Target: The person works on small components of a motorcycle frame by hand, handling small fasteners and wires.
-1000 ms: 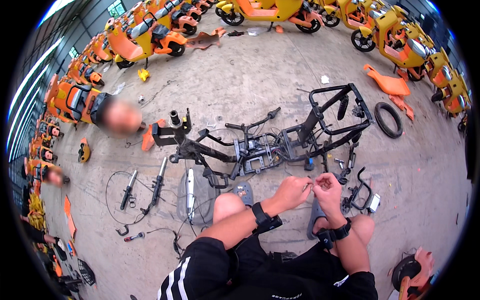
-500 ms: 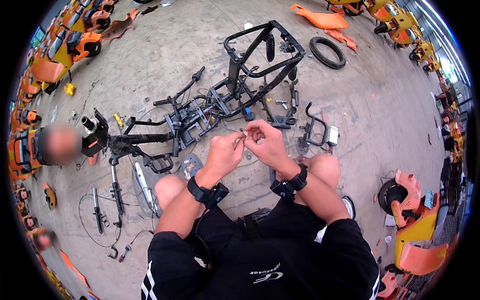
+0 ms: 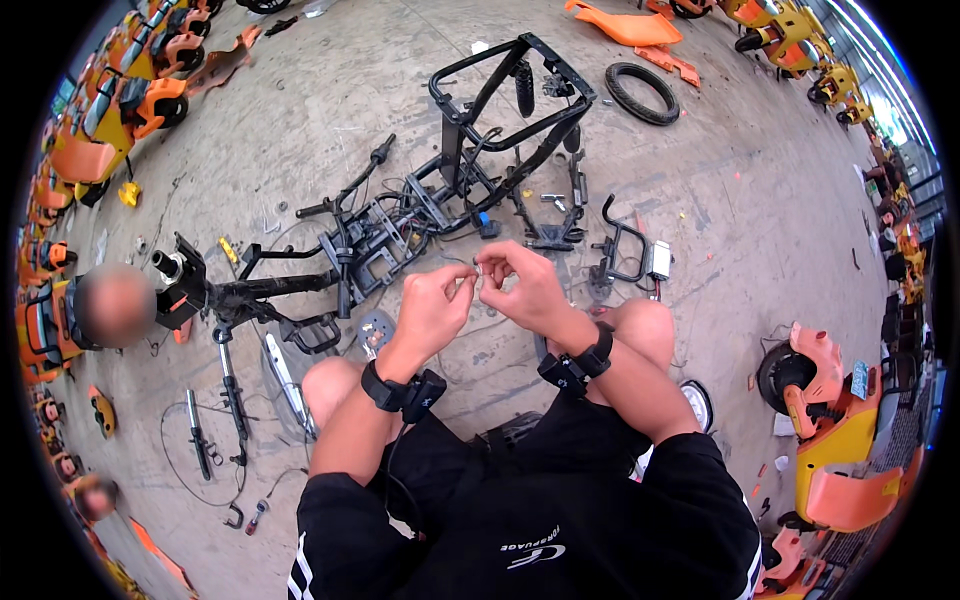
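Observation:
Both my hands are raised in front of my knees, fingertips almost meeting. My left hand (image 3: 432,308) is closed in a pinch, thumb against forefinger. My right hand (image 3: 525,290) pinches too, close beside it. Between the fingertips is a tiny part (image 3: 478,268), mostly hidden and too small to name. Just beyond the hands lies a stripped black scooter frame (image 3: 455,150), with its steering column toward the left and loose wiring along its middle. Neither hand touches the frame.
Shock absorbers (image 3: 229,380), cables and a screwdriver (image 3: 258,517) lie on the floor at left. A tyre (image 3: 613,85) and orange panel (image 3: 630,25) lie far right; a white box (image 3: 660,260) is nearer. Scooters (image 3: 840,465) stand around. Another person (image 3: 115,305) is at left.
The view has shifted slightly, so the floor things sit a little left and higher. My fingers have moved slightly around the tiny part; both hands stay pinched together.

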